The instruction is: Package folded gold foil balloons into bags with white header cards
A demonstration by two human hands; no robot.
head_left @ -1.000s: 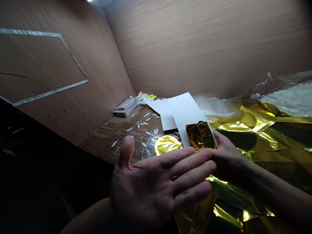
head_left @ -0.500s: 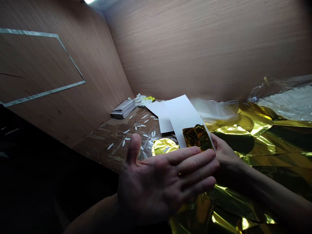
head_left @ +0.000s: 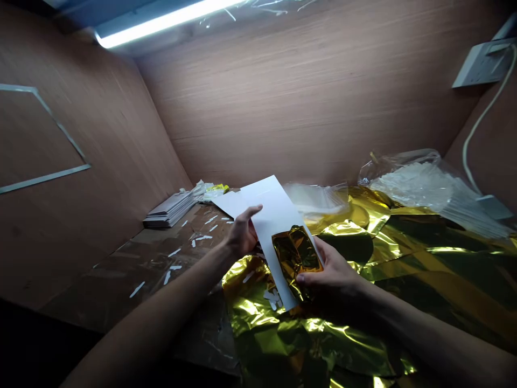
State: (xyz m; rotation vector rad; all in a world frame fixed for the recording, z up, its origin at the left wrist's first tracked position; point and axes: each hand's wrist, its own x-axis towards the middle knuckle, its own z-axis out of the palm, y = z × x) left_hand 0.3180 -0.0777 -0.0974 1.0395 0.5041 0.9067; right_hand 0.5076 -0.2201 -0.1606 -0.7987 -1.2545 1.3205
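A white card [head_left: 269,207] is held up at a tilt between my two hands, with a folded piece of gold foil [head_left: 297,253] lying on its lower right part. My left hand [head_left: 243,233] grips the card's left edge, thumb on the front and fingers behind. On the other side my right hand [head_left: 329,269] is closed on the lower right edge, its thumb pressing the folded foil against the card. Below both hands spreads a large crinkled gold foil sheet [head_left: 274,339], with a few small white strips [head_left: 273,297] on it.
A stack of white cards [head_left: 169,209] stands at the back left, beside crumpled wrappers [head_left: 208,189]. White strips [head_left: 174,252] are scattered over the brown table. Clear plastic sleeves [head_left: 317,198] and a bag of white pieces [head_left: 424,180] lie behind the foil. A power strip [head_left: 484,62] hangs on the wall.
My left hand, open with its palm showing before, has moved up and left and taken the card's left edge. My right hand still holds the card and folded foil. The view has swung right.
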